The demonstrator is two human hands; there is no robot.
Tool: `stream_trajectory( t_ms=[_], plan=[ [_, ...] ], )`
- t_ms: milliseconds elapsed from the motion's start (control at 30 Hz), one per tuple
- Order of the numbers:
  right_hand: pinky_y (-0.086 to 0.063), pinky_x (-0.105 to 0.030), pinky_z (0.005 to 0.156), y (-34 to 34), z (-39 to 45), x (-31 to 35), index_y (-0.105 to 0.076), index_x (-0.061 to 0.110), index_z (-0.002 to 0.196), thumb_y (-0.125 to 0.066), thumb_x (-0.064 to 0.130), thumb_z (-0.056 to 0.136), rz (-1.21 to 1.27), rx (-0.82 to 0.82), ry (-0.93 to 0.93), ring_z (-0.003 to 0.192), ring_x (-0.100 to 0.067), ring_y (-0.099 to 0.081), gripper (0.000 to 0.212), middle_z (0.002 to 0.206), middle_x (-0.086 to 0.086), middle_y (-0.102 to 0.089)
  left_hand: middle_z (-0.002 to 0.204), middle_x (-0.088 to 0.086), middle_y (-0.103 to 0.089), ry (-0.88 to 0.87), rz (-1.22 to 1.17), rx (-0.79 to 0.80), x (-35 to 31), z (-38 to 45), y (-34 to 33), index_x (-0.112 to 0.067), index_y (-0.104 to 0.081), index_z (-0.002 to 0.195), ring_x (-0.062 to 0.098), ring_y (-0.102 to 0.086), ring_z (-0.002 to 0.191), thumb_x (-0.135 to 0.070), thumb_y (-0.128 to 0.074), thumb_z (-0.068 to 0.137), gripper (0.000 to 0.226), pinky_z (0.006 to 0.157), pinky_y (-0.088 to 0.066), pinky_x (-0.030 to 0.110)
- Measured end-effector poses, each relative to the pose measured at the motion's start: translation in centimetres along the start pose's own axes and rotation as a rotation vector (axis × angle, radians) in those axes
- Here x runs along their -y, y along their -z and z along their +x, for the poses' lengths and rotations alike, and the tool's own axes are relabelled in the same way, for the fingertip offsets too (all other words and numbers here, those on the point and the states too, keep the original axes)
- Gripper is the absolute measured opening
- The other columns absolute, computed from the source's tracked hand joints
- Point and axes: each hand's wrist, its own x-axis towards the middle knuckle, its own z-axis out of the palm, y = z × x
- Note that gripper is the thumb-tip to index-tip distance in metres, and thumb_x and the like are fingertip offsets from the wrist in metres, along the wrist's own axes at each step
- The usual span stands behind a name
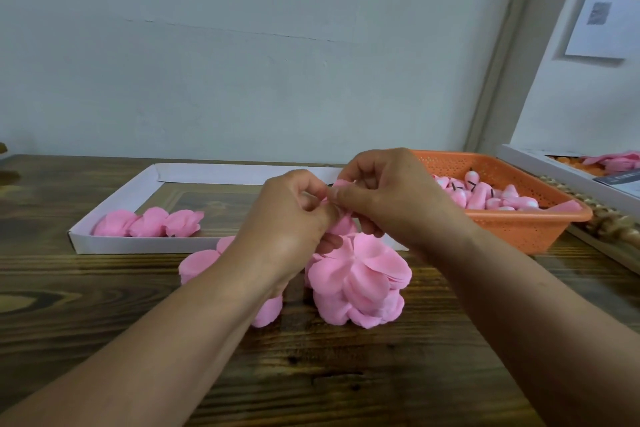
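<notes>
My left hand [291,222] and my right hand [388,194] meet above the table, fingers curled, both pinching a small pink fabric flower piece [341,227] between them. Most of that piece is hidden by my fingers. Right below my hands a stack of pink petal layers [360,281] lies on the wooden table [104,315]. More loose pink petals [199,262] lie under my left wrist.
A shallow white cardboard tray [114,208] behind my hands holds three finished pink flowers [149,222]. An orange perforated basket [512,229] at the right holds several pink buds with dark stems. A white box and a braided rope lie at the far right edge.
</notes>
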Motion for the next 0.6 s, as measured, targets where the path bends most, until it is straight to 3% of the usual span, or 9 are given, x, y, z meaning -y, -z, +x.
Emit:
stream_trajectory(
  t_ms=[167, 267, 367, 467, 533, 600],
  plan=[
    [-0.039, -0.021, 0.042, 0.3, 0.2, 0.4, -0.060, 0.019, 0.059, -0.066, 0.006, 0.081, -0.086, -0.080, 0.084, 0.036, -0.004, -0.047, 0.027, 0.040, 0.009, -0.055, 0.060, 0.003, -0.070, -0.054, 0.050, 0.025, -0.9, 0.3, 0.2, -0.012, -0.056, 0.080, 0.016, -0.065, 0.050, -0.004, -0.063, 0.088, 0.013, 0.052, -0.055, 0.027],
    [-0.036, -0.016, 0.039, 0.5, 0.1, 0.3, -0.059, 0.018, 0.059, -0.065, 0.004, 0.082, -0.090, -0.120, 0.099, 0.036, -0.003, -0.046, 0.028, 0.038, 0.012, -0.052, 0.063, 0.002, -0.071, -0.011, 0.013, 0.100, -1.2, 0.4, 0.5, -0.011, -0.059, 0.086, 0.014, -0.066, 0.053, -0.004, -0.062, 0.089, 0.008, 0.052, -0.056, 0.024],
    [-0.034, -0.018, 0.038, 0.7, -0.1, -0.2, -0.059, 0.017, 0.058, -0.065, 0.002, 0.082, -0.057, -0.139, 0.064, 0.034, -0.005, -0.041, 0.029, 0.037, 0.008, -0.050, 0.076, 0.005, -0.073, 0.117, -0.097, 0.156, -1.3, 0.3, 0.8, -0.014, -0.063, 0.091, 0.015, -0.068, 0.059, -0.005, -0.057, 0.092, 0.011, 0.053, -0.056, 0.023],
    [-0.032, -0.018, 0.037, 1.0, -0.2, -0.6, -0.061, 0.012, 0.061, -0.065, 0.002, 0.084, 0.009, -0.142, 0.022, 0.033, -0.007, -0.039, 0.025, 0.041, 0.003, -0.050, 0.093, 0.010, -0.071, 0.201, -0.177, 0.078, -1.1, 0.5, 0.5, -0.013, -0.064, 0.095, 0.018, -0.069, 0.065, -0.011, -0.054, 0.095, 0.010, 0.058, -0.057, 0.026],
    [-0.032, -0.015, 0.036, 1.3, -0.2, -0.8, -0.061, 0.009, 0.063, -0.064, 0.001, 0.084, 0.074, -0.134, -0.001, 0.030, -0.006, -0.039, 0.023, 0.037, 0.005, -0.050, 0.101, 0.010, -0.070, 0.203, -0.159, -0.010, -0.4, 0.7, 0.4, -0.015, -0.064, 0.094, 0.018, -0.069, 0.074, -0.023, -0.057, 0.094, 0.011, 0.066, -0.058, 0.028],
    [-0.031, -0.014, 0.036, 1.6, -0.2, -0.9, -0.060, 0.007, 0.062, -0.064, -0.001, 0.084, 0.112, -0.083, -0.012, 0.029, -0.006, -0.039, 0.023, 0.036, 0.004, -0.050, 0.111, 0.005, -0.070, 0.166, -0.037, 0.111, 0.1, 1.3, 0.9, -0.018, -0.066, 0.102, 0.017, -0.066, 0.097, -0.046, -0.063, 0.084, 0.033, 0.088, -0.054, 0.037]
  ],
)
